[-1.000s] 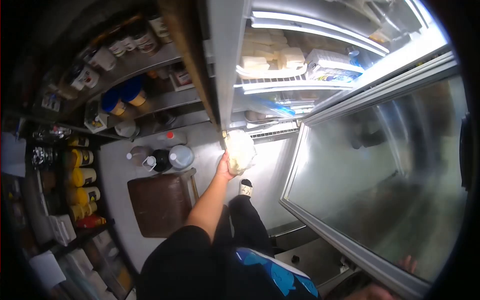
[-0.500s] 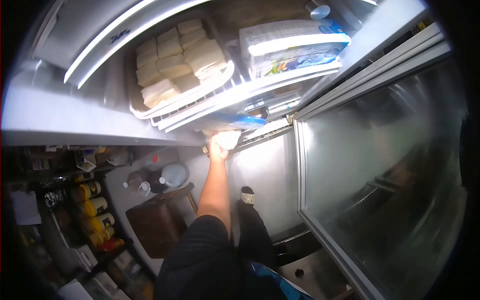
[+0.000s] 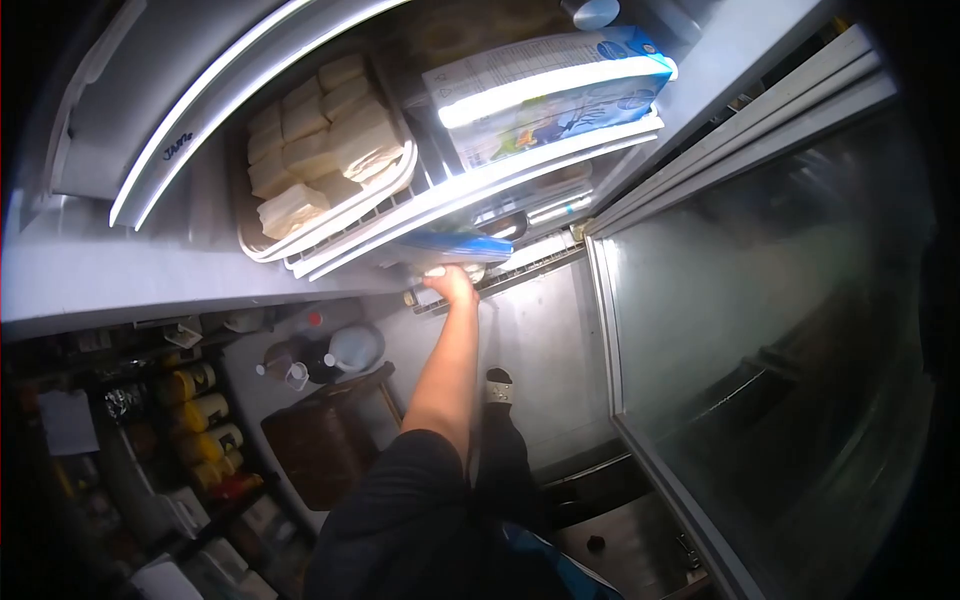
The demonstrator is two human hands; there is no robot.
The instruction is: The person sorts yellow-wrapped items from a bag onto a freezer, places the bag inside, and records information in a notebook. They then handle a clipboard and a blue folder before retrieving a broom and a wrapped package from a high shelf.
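Note:
My left hand (image 3: 452, 285) reaches down into the lower part of an open fridge, under the upper wire shelf. Its fingers are closed at the lower edge of a clear plastic bag (image 3: 430, 252) with a blue strip along its top. The bag's contents are blurred and partly hidden by the shelf and my hand. Above, a white-rimmed tray (image 3: 330, 238) bears several pale, folded or block-like pieces (image 3: 310, 150). Beside the tray lies a blue and white carton (image 3: 560, 105). My right hand does not show.
At right, the glass fridge door (image 3: 760, 290) stands open. Several jugs and bottles (image 3: 352, 348) are on the floor at left, near a brown wooden stool (image 3: 320, 445). Further left, a dark rack holds yellow-lidded containers (image 3: 200, 412). My foot (image 3: 499, 388) is below my arm.
A pale, whitish thing at my left hand was in plainer view before; now the hand is turned and sits against the bag's lower edge. The view has shifted slightly.

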